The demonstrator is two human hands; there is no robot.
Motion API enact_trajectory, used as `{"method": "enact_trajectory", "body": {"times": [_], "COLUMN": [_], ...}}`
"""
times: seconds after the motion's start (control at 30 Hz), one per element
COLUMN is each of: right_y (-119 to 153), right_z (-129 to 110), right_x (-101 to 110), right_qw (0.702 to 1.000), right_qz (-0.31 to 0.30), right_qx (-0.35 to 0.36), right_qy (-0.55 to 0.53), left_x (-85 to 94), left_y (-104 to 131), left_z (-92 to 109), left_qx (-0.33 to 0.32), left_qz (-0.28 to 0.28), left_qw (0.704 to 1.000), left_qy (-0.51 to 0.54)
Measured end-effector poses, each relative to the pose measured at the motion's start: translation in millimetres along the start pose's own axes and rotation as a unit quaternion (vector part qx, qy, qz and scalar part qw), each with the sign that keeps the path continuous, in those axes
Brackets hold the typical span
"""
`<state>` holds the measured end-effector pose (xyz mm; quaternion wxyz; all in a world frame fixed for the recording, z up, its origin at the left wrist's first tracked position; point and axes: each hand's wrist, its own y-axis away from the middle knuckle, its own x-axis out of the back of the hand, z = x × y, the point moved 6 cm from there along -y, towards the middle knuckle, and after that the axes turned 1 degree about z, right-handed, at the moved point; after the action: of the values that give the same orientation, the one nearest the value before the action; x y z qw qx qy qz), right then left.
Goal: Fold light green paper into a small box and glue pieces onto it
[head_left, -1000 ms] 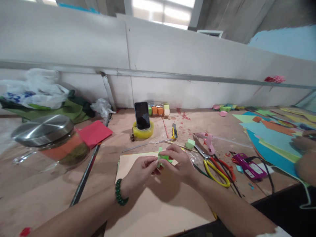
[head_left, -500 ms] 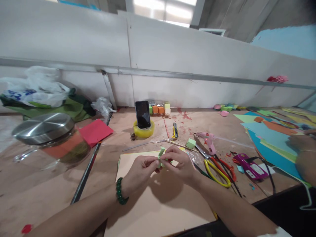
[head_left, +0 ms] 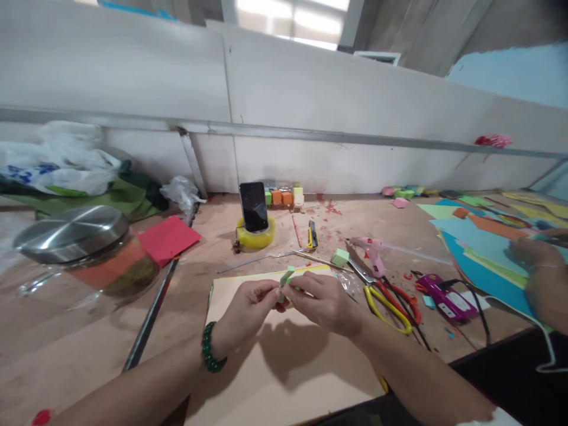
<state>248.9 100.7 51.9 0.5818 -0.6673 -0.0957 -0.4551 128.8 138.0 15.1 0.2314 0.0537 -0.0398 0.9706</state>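
Between my two hands is a small light-green piece of folded paper [head_left: 286, 277], one flap of it sticking up. My left hand [head_left: 254, 300], with a green bead bracelet at the wrist, pinches its left side. The fingers of my right hand [head_left: 322, 299] are closed on its right side and cover part of it. Both hands are above a stack of pale peach paper sheets [head_left: 266, 378]. Beyond my right hand a finished-looking light-green paper cube [head_left: 340, 257] sits by the scissors [head_left: 388, 307].
A pink glue gun [head_left: 371, 251] and a purple power strip [head_left: 448, 299] lie to the right. A phone [head_left: 254, 207] stands in a yellow tape roll [head_left: 257, 236]. A glass jug [head_left: 115, 269] is at left. At far right, another person's hand [head_left: 539, 260] rests near coloured sheets [head_left: 492, 236].
My right fingers have shifted on the green paper, and its upright flap now leans to the right. The whole view has moved slightly.
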Motion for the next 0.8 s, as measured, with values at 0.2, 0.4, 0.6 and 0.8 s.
{"method": "enact_trajectory", "body": {"times": [0.2, 0.4, 0.6, 0.8], "right_y": [1, 16, 19, 23], "right_z": [8, 33, 30, 32], "right_x": [1, -18, -42, -41], "right_qw": [0.993, 0.876, 0.728, 0.708], "right_qz": [0.027, 0.087, 0.067, 0.059], "right_qx": [-0.055, -0.323, -0.442, -0.466], "right_qy": [-0.101, -0.349, -0.519, -0.528], "left_x": [0.3, 0.6, 2.0, 1.0], "left_y": [1, 0, 0, 3], "left_z": [7, 10, 5, 5], "left_qx": [-0.011, -0.033, -0.044, -0.051], "left_qz": [0.006, 0.014, 0.031, 0.031], "left_qw": [1.000, 0.999, 0.998, 0.996], "left_qy": [0.015, 0.004, -0.044, -0.068]}}
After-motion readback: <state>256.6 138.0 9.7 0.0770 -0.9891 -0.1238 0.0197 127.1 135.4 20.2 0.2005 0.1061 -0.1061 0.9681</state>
